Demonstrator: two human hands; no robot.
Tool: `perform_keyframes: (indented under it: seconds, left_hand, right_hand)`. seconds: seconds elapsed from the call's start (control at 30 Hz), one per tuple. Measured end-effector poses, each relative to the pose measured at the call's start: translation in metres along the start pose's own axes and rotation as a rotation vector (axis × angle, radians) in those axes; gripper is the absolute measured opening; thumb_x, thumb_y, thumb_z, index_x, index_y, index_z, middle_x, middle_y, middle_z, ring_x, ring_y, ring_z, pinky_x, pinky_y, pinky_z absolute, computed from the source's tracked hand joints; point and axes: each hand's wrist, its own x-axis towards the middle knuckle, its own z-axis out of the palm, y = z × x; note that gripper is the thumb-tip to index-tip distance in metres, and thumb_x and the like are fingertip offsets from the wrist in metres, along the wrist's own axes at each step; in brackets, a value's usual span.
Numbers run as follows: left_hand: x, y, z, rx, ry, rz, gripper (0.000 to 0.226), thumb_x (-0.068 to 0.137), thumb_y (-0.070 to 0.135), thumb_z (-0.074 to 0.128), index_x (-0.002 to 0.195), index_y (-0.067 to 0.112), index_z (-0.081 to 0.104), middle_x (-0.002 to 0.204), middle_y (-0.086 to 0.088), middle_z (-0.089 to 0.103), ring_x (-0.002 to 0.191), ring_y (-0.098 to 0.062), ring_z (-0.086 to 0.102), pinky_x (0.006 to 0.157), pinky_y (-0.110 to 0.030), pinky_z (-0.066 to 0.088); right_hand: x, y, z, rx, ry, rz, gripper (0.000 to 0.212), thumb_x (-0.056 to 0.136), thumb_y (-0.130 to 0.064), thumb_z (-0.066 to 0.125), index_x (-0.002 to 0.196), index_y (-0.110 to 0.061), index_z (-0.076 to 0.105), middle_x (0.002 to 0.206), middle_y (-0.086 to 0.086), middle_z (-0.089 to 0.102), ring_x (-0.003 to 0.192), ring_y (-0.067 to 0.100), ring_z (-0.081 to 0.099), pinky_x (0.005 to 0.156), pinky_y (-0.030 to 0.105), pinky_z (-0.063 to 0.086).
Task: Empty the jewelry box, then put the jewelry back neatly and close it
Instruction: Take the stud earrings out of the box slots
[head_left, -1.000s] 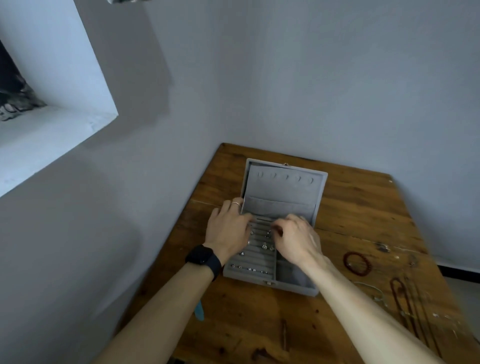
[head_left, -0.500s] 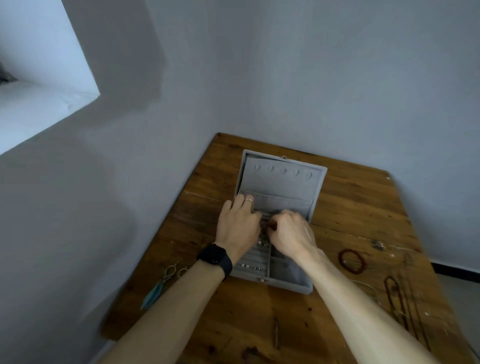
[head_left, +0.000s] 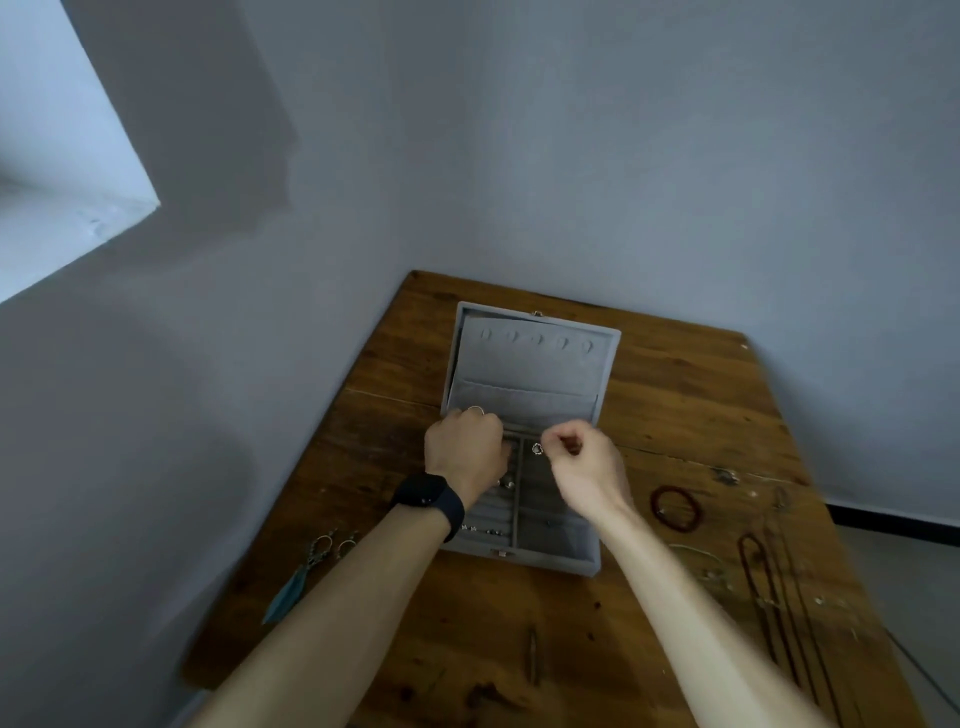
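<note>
Jewelry box (head_left: 524, 384), grey velvet, lay open on the bench (head_left: 675, 415). Right hand (head_left: 584, 470) held a small ring (head_left: 536, 448) in a pinching grip; left hand (head_left: 465, 452) curled inside, grip impossible to tell.

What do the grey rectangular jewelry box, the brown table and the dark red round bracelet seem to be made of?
The grey rectangular jewelry box: matte plush fabric, perhaps velvet; no shine, soft pocket in lid.
The brown table: worn wood; grain and cracks show.
The dark red round bracelet: unclear, perhaps beads or resin.

The grey jewelry box (head_left: 524, 374) stands open (lid tilted back), small studs (head_left: 480, 530) in its left slots, one ring (head_left: 536, 448) held above.
</note>
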Motion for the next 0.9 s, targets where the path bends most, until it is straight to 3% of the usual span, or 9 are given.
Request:
perform_keyframes:
  seconds: [0.13, 0.33, 0.43, 0.6, 0.7, 0.9]
  left_hand:
    - [0.002, 0.011, -0.003, 0.030, -0.009, -0.029, 0.020, 0.098, 0.030, 0.060, 0.091, 0.013, 0.069, 0.102, -0.006, 0.066, 0.093, -0.026, 0.066, 0.068, -0.035, 0.054]
    - [-0.002, 0.024, -0.009, 0.027, -0.079, -0.069, 0.020, 0.096, 0.017, 0.056, 0.078, 0.012, 0.059, 0.097, -0.008, 0.066, 0.085, -0.029, 0.066, 0.059, -0.033, 0.046]
    - [-0.009, 0.020, -0.016, -0.180, -0.104, -0.099, 0.018, 0.099, 0.024, 0.055, 0.098, 0.016, 0.071, 0.101, -0.005, 0.069, 0.088, -0.026, 0.065, 0.068, -0.037, 0.057]
    - [-0.050, 0.016, -0.034, -0.567, -0.033, -0.077, 0.011, 0.100, 0.029, 0.060, 0.100, 0.018, 0.062, 0.094, 0.001, 0.068, 0.084, -0.015, 0.064, 0.073, -0.037, 0.058]
    - [-0.088, 0.015, -0.034, -0.692, -0.059, -0.069, 0.013, 0.098, 0.030, 0.063, 0.100, 0.018, 0.062, 0.096, 0.006, 0.066, 0.088, -0.006, 0.062, 0.073, -0.024, 0.051]
    - [-0.151, 0.013, -0.015, -0.949, -0.161, -0.124, 0.018, 0.095, 0.027, 0.068, 0.113, 0.028, 0.069, 0.095, 0.010, 0.075, 0.098, 0.001, 0.066, 0.088, -0.022, 0.050]
  right_hand:
    - [-0.036, 0.014, -0.026, 0.234, 0.026, 0.005, 0.005, 0.098, -0.025, 0.062, 0.098, -0.027, 0.067, 0.099, -0.015, 0.067, 0.094, -0.003, 0.058, 0.074, 0.012, 0.041]
    - [-0.091, 0.043, -0.058, 0.335, 0.071, 0.017, 0.008, 0.098, -0.021, 0.063, 0.095, -0.026, 0.068, 0.092, -0.017, 0.073, 0.088, -0.004, 0.064, 0.084, 0.026, 0.053]
    - [-0.116, 0.061, -0.070, 0.312, 0.065, 0.041, 0.007, 0.097, -0.023, 0.064, 0.095, -0.029, 0.068, 0.092, -0.020, 0.072, 0.091, -0.004, 0.064, 0.088, 0.030, 0.055]
    - [-0.145, 0.082, -0.073, 0.313, 0.016, 0.055, 0.016, 0.095, -0.019, 0.066, 0.101, -0.034, 0.070, 0.099, -0.017, 0.073, 0.099, -0.002, 0.066, 0.094, 0.035, 0.056]
    - [-0.156, 0.086, -0.067, 0.285, -0.024, 0.034, 0.024, 0.096, -0.017, 0.065, 0.107, -0.038, 0.073, 0.101, -0.019, 0.073, 0.095, -0.003, 0.068, 0.092, 0.033, 0.058]
    - [-0.167, 0.085, -0.048, 0.237, -0.132, -0.018, 0.022, 0.095, -0.020, 0.066, 0.102, -0.039, 0.074, 0.097, -0.027, 0.071, 0.093, -0.004, 0.066, 0.085, 0.024, 0.054]
